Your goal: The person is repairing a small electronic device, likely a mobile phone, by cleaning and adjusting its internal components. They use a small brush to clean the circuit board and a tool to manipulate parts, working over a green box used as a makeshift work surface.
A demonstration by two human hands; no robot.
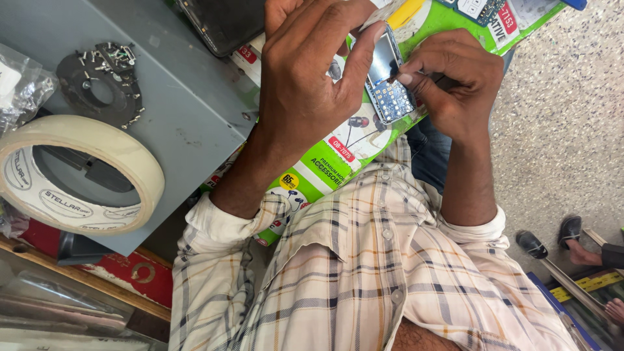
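Blue keypad board (389, 83), small, with a screen at its upper end and rows of pale contacts below; held over a green card (338, 156).

Left hand (312, 71): closed around the board's upper left edge, forefinger laid along the side by the screen, thumb hidden behind.

Right hand (458, 81): fingers bunched tight in a pinch at the board's right edge, fingertips touching it level with the contacts. A thin dark item seems to sit in the pinch; too small to tell what.

Green card: printed packaging showing earphones, lying tilted beneath both hands and reaching down to the left cuff.

Shirt (364, 279): cream plaid with buttons, cuffs turned back at both wrists.

Grey box (188, 110): flat metal top, left of the card, edge just beside the left forearm.

Tape roll (78, 172): wide, cream, lying flat on the box's near corner.

Dark disc (101, 88): ring-shaped, on the box beyond the tape, with small screws (117, 55) heaped on it.

Plastic bag (19, 84): clear, crumpled, at the far left edge.

Floor (559, 143): speckled, to the right.

Sandalled feet (552, 240): another person's, at lower right.
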